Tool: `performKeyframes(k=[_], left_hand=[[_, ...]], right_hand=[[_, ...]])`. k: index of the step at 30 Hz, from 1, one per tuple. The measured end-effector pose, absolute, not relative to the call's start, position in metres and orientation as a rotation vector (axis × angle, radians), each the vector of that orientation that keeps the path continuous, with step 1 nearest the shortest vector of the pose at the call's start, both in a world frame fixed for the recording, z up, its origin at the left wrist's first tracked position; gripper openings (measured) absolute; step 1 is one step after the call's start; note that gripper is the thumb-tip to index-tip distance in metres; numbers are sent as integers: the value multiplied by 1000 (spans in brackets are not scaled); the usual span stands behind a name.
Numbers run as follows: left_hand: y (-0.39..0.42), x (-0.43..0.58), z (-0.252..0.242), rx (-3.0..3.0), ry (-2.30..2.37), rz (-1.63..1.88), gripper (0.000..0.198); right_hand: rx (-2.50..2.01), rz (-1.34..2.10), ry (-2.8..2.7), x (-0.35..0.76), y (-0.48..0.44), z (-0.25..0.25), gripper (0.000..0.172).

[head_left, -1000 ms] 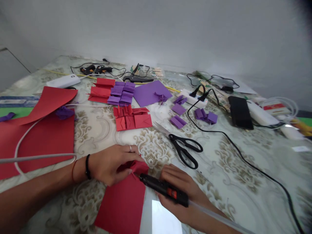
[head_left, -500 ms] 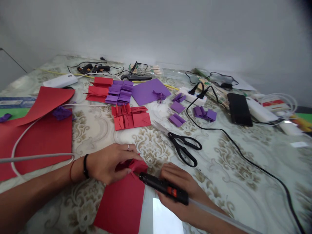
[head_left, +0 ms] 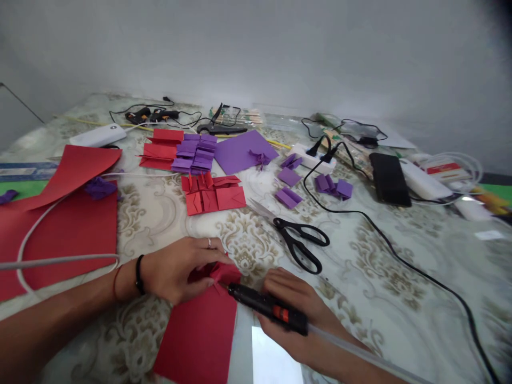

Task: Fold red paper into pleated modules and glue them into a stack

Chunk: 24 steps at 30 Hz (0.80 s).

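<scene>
My left hand (head_left: 180,269) is closed on a folded red paper piece (head_left: 224,273), pinching it between thumb and fingers. That piece rests at the far end of a flat red paper sheet (head_left: 200,336). In my right hand (head_left: 292,301) is a black hot glue gun (head_left: 268,309) with a clear glue stick trailing from its rear. Its nozzle meets the fold just beside my left thumb; any glue there is too small to make out. Beyond the hands lie scissors (head_left: 298,234) with black handles and a folded red paper block (head_left: 214,194).
Large red sheets (head_left: 60,240) with a white cable across them lie at left. Purple folded pieces (head_left: 196,152) and a purple sheet (head_left: 244,152) sit farther back. A white power strip (head_left: 312,159), its black cord, and a black phone (head_left: 390,178) occupy the right side.
Both hands, the glue gun and the red paper hold nearly the same positions. The view has shifted very slightly.
</scene>
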<state>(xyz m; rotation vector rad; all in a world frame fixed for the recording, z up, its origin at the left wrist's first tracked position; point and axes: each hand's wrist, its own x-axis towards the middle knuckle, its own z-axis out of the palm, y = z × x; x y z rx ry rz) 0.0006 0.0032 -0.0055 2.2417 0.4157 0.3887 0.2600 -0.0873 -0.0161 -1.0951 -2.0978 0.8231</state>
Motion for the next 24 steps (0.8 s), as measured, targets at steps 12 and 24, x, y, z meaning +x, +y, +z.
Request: performKeyframes(k=[12,24], left_hand=[[3,1,-8,2235,434,383,51],[3,0,-5,2257,436,373,55]], right_hand=[[-1149,794,-2073,264,-87,-15,28],[-1211,751,-2074,268,-85,-8,31]])
